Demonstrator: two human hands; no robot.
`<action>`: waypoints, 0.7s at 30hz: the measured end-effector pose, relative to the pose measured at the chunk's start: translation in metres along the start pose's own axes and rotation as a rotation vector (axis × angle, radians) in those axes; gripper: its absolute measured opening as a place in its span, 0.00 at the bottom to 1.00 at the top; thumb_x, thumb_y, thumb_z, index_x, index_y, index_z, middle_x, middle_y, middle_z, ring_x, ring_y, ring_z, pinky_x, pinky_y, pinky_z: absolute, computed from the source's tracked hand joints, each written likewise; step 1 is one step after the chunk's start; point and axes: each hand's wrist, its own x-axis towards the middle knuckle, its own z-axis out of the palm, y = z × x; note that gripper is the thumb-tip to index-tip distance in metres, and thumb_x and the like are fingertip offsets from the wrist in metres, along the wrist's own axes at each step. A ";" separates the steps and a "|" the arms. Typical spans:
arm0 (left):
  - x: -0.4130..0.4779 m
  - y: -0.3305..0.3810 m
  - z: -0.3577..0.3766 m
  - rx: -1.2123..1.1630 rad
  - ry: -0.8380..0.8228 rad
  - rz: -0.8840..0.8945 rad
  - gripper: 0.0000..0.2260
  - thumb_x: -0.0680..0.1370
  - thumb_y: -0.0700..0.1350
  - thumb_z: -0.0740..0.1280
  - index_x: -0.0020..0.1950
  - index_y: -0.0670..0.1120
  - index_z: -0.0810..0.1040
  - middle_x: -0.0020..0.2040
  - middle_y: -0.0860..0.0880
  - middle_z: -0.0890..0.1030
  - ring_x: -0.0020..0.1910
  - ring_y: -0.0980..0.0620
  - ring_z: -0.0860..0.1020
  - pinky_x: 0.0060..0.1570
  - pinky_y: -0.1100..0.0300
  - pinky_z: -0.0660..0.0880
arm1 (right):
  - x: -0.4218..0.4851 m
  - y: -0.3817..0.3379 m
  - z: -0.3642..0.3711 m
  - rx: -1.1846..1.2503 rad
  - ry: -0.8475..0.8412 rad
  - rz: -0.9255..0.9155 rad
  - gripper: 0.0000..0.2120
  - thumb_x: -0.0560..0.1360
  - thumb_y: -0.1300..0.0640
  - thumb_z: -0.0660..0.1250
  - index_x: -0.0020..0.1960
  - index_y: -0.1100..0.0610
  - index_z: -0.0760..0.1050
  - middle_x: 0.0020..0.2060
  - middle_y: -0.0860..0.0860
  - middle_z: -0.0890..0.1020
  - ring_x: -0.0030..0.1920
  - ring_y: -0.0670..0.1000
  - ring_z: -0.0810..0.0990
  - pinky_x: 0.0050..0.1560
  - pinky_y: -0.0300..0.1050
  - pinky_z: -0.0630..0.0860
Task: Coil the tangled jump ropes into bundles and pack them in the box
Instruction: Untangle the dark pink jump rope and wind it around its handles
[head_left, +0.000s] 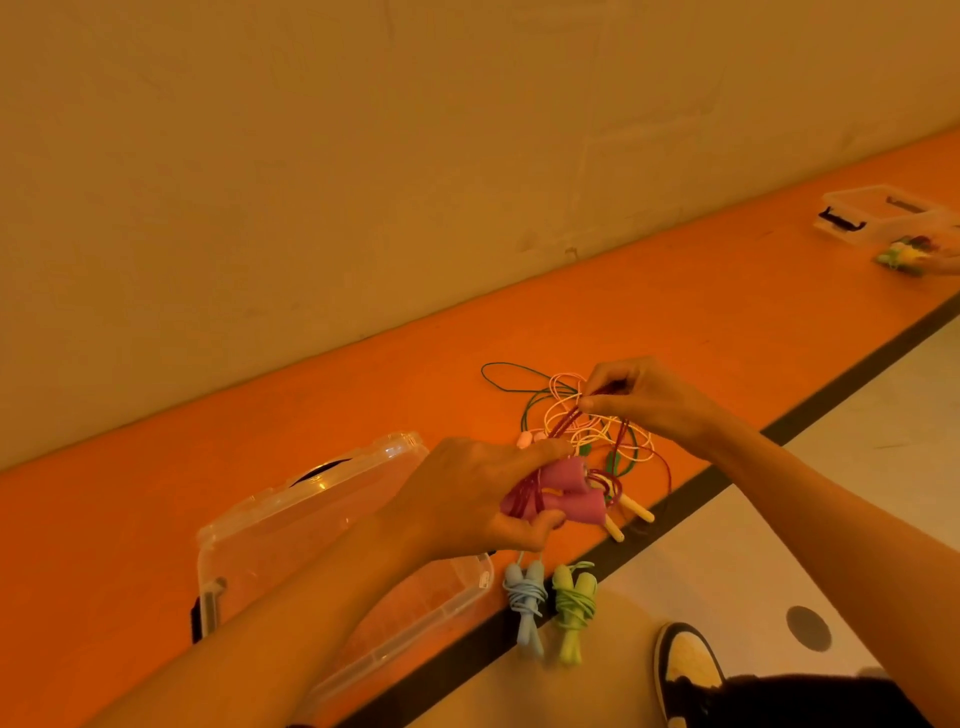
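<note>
My left hand (467, 493) grips the two pink handles (727, 488) of a dark red jump rope, together with some coiled loops of it. My right hand (644, 400) pinches the red cord (621, 431) above a tangle of green and white ropes (587, 421) lying on the orange floor strip. Two cream handles (631, 512) stick out of the tangle. A coiled blue rope bundle (524, 597) and a coiled green bundle (571, 603) lie at the strip's front edge. The clear plastic box (291, 540) stands open on the left, partly behind my left forearm.
A wall runs behind the orange strip. A second clear box (878, 213) with more ropes (904, 257) sits far right. My shoe (685, 660) rests on the pale floor at the lower right, beyond a dark border line (810, 410).
</note>
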 end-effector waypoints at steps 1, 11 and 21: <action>-0.002 -0.003 -0.001 -0.001 0.009 -0.014 0.23 0.74 0.58 0.66 0.68 0.53 0.75 0.32 0.55 0.78 0.27 0.58 0.73 0.25 0.56 0.72 | 0.001 0.003 -0.002 0.003 -0.014 0.007 0.12 0.70 0.52 0.73 0.45 0.61 0.82 0.37 0.48 0.83 0.39 0.43 0.79 0.39 0.35 0.74; -0.013 -0.018 -0.018 -0.181 0.165 -0.235 0.22 0.73 0.56 0.65 0.67 0.61 0.69 0.32 0.54 0.78 0.27 0.54 0.72 0.28 0.61 0.70 | -0.002 0.028 -0.029 -0.009 0.050 0.087 0.08 0.79 0.57 0.65 0.50 0.52 0.83 0.44 0.48 0.83 0.45 0.45 0.80 0.46 0.37 0.76; -0.011 -0.029 -0.019 -0.504 0.432 -0.468 0.13 0.77 0.59 0.62 0.60 0.62 0.73 0.35 0.50 0.79 0.27 0.53 0.75 0.25 0.58 0.71 | -0.002 0.050 -0.029 -0.160 0.045 0.132 0.09 0.78 0.56 0.66 0.54 0.47 0.82 0.45 0.54 0.83 0.46 0.58 0.78 0.46 0.49 0.75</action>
